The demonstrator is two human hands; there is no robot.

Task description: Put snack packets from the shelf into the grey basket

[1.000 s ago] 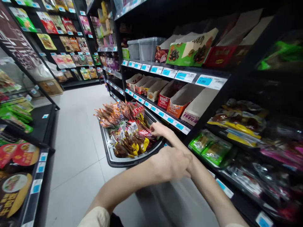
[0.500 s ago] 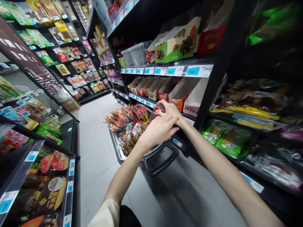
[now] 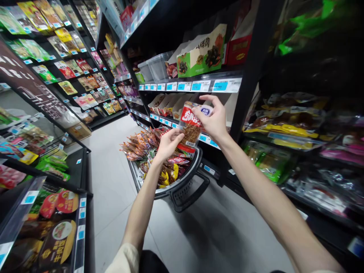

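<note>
A small snack packet (image 3: pixel 191 131), red at the top with brown food showing through its clear lower part, is held up between both hands. My right hand (image 3: pixel 212 117) pinches its upper right side, the index finger raised away. At its lower left edge, my left hand (image 3: pixel 168 144) grips it between thumb and fingers. Under the hands stands a dark grey shopping basket (image 3: pixel 184 191) with a handle, full of upright snack packets (image 3: pixel 145 142) in orange, red and yellow. My left wrist partly covers them.
Open cardboard display boxes (image 3: pixel 174 104) line the lower shelf beside the basket. Above them sit a green box (image 3: pixel 200 62) and clear plastic bins (image 3: pixel 157 66). Bagged food fills the rack (image 3: pixel 287 125) at right. Shelves (image 3: pixel 81 212) edge the left side of the grey floor (image 3: pixel 110 170).
My hands, overlapping before, have separated. The packet, mostly hidden earlier, now faces me between them. My left hand has drawn left and uncovered yellow packets in the basket.
</note>
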